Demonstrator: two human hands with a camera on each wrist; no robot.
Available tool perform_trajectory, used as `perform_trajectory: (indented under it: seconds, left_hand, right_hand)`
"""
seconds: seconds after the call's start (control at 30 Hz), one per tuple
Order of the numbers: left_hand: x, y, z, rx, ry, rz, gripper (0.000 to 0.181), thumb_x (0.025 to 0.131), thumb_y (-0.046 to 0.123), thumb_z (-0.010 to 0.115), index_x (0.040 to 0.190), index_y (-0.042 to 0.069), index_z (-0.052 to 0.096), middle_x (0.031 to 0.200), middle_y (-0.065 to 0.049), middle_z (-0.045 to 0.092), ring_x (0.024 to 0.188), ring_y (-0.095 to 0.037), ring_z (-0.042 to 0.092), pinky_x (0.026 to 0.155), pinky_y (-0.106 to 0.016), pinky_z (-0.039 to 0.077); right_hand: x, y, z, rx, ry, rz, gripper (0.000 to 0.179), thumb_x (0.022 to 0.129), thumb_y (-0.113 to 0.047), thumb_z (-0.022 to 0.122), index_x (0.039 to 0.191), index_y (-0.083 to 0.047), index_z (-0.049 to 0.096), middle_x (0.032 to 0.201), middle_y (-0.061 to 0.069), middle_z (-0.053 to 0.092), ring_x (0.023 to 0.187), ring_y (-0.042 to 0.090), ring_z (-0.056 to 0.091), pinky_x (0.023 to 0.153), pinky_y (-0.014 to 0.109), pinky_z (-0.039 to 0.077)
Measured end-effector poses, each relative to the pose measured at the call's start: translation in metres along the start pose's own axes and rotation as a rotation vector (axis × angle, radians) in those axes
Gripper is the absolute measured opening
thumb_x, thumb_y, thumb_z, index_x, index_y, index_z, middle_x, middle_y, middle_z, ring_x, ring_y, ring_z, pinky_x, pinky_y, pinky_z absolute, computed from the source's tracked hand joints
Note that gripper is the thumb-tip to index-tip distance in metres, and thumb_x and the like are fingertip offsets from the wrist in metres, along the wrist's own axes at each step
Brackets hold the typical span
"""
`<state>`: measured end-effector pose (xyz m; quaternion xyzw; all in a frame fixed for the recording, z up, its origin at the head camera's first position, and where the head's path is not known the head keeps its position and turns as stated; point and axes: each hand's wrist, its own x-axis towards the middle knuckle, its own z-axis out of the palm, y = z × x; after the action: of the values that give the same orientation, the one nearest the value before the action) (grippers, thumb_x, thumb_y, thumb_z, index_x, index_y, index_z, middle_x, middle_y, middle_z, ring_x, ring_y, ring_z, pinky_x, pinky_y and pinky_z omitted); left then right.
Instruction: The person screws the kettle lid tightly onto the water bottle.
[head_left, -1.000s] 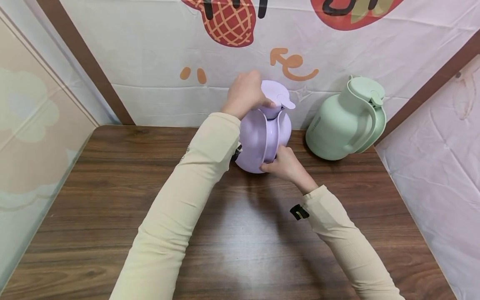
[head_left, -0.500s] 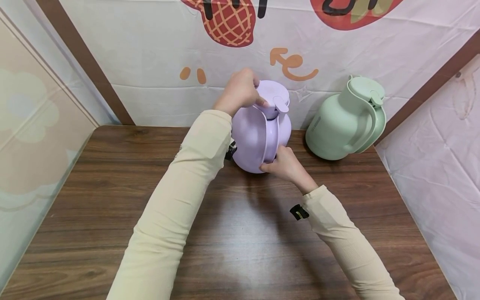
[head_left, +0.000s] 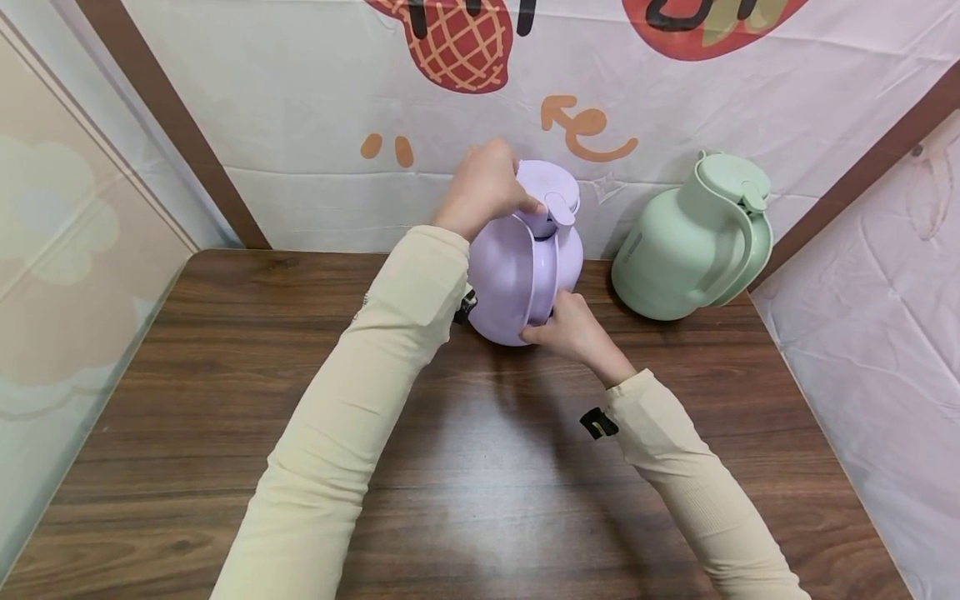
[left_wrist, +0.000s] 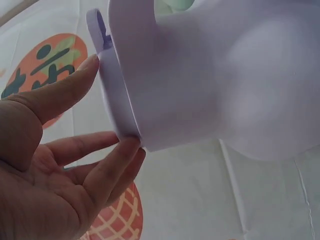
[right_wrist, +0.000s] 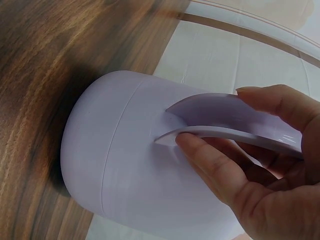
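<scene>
A lilac thermos jug (head_left: 498,283) stands upright on the table near the back wall. My left hand (head_left: 483,187) holds its round lid (head_left: 551,175) from the left, thumb on the near edge. In the left wrist view the thumb and fingertips (left_wrist: 131,142) touch opposite parts of the lid's rim. The lid's tab (head_left: 560,210) points toward the front right, over the handle (head_left: 545,275). Low on that handle, my right hand (head_left: 573,329) has its fingers curled round it. The right wrist view shows the thumb and fingers at the two handle edges.
A light green thermos jug (head_left: 667,250) of similar shape stands right of the lilac one, its handle facing front right. Printed cloth walls (head_left: 300,125) enclose the back and sides of the brown wooden table (head_left: 262,350).
The lid has turned on the jug, its tab swinging from the right toward the front. My left hand has shifted slightly left overall. The right hand and both jugs have stayed put.
</scene>
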<state>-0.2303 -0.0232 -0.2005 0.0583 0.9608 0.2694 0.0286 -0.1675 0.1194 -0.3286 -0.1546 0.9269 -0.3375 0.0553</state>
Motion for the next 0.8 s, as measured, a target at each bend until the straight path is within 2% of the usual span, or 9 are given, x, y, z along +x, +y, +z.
perform_trajectory:
  seconds: [0.17, 0.23, 0.3, 0.43, 0.53, 0.6, 0.67, 0.73, 0.8]
  left_hand:
    - [-0.001, 0.003, 0.004, 0.020, 0.027, -0.025, 0.041, 0.068, 0.036, 0.080, 0.081, 0.007, 0.053, 0.082, -0.003, 0.050, 0.087, -0.019, 0.045, 0.073, -0.028, 0.037]
    - [-0.001, 0.004, 0.004, 0.027, 0.028, -0.031, 0.042, 0.068, 0.037, 0.079, 0.086, 0.007, 0.056, 0.086, -0.003, 0.053, 0.090, -0.019, 0.046, 0.075, -0.029, 0.038]
    - [-0.001, 0.004, 0.005, 0.027, 0.029, -0.032, 0.041, 0.069, 0.037, 0.079, 0.084, 0.007, 0.056, 0.083, -0.003, 0.052, 0.087, -0.018, 0.046, 0.073, -0.028, 0.037]
    - [0.000, 0.002, 0.004, 0.014, 0.026, -0.017, 0.042, 0.069, 0.034, 0.079, 0.070, 0.008, 0.047, 0.070, -0.001, 0.041, 0.077, -0.017, 0.040, 0.064, -0.026, 0.032]
    - [0.002, 0.000, 0.003, -0.002, 0.004, -0.010, 0.041, 0.070, 0.032, 0.079, 0.072, 0.006, 0.048, 0.072, -0.002, 0.041, 0.076, -0.017, 0.037, 0.063, -0.025, 0.031]
    - [0.004, -0.002, 0.001, -0.016, -0.016, -0.004, 0.037, 0.070, 0.031, 0.079, 0.084, 0.004, 0.057, 0.083, -0.004, 0.051, 0.081, -0.017, 0.041, 0.069, -0.025, 0.035]
    - [0.005, -0.004, -0.001, -0.029, -0.039, 0.002, 0.044, 0.071, 0.029, 0.079, 0.102, 0.003, 0.062, 0.100, -0.006, 0.057, 0.092, -0.018, 0.046, 0.078, -0.025, 0.038]
    - [0.007, -0.005, -0.003, -0.045, -0.061, 0.005, 0.057, 0.072, 0.027, 0.078, 0.119, 0.002, 0.058, 0.119, -0.007, 0.056, 0.105, -0.018, 0.048, 0.089, -0.026, 0.037]
    - [0.008, -0.007, -0.005, -0.064, -0.081, 0.002, 0.064, 0.072, 0.025, 0.078, 0.127, 0.003, 0.053, 0.128, -0.007, 0.051, 0.115, -0.017, 0.045, 0.096, -0.027, 0.034]
  right_hand:
    - [0.000, -0.001, 0.000, -0.006, -0.001, 0.010, 0.036, 0.068, -0.013, 0.071, 0.096, 0.005, 0.058, 0.086, 0.017, 0.062, 0.078, 0.025, 0.056, 0.070, 0.038, 0.046]
    - [0.000, -0.001, 0.000, -0.009, -0.001, 0.009, 0.037, 0.068, -0.013, 0.071, 0.097, 0.006, 0.057, 0.087, 0.018, 0.062, 0.079, 0.026, 0.056, 0.070, 0.039, 0.046]
    - [0.000, -0.001, 0.000, -0.012, 0.001, 0.006, 0.037, 0.068, -0.013, 0.071, 0.097, 0.006, 0.057, 0.087, 0.018, 0.062, 0.079, 0.026, 0.056, 0.071, 0.039, 0.046]
    - [0.001, 0.000, 0.000, -0.014, 0.007, -0.003, 0.035, 0.067, -0.013, 0.070, 0.095, 0.005, 0.058, 0.084, 0.017, 0.062, 0.076, 0.025, 0.055, 0.069, 0.039, 0.046]
    - [0.001, 0.001, 0.000, -0.013, 0.010, -0.010, 0.034, 0.067, -0.012, 0.070, 0.093, 0.005, 0.059, 0.082, 0.016, 0.062, 0.073, 0.024, 0.054, 0.067, 0.038, 0.046]
    - [0.001, 0.001, 0.000, -0.011, 0.011, -0.013, 0.033, 0.067, -0.012, 0.070, 0.093, 0.005, 0.059, 0.081, 0.015, 0.061, 0.072, 0.024, 0.054, 0.066, 0.038, 0.046]
    - [0.001, 0.001, 0.000, -0.013, 0.012, -0.017, 0.033, 0.067, -0.012, 0.070, 0.093, 0.005, 0.059, 0.080, 0.015, 0.061, 0.072, 0.024, 0.054, 0.066, 0.037, 0.046]
    - [0.001, 0.001, 0.000, -0.015, 0.014, -0.021, 0.033, 0.067, -0.013, 0.070, 0.093, 0.005, 0.059, 0.080, 0.015, 0.061, 0.072, 0.024, 0.054, 0.066, 0.038, 0.046]
    - [0.001, 0.001, 0.000, -0.018, 0.016, -0.024, 0.033, 0.067, -0.013, 0.070, 0.092, 0.005, 0.059, 0.080, 0.015, 0.061, 0.072, 0.024, 0.054, 0.066, 0.038, 0.046]
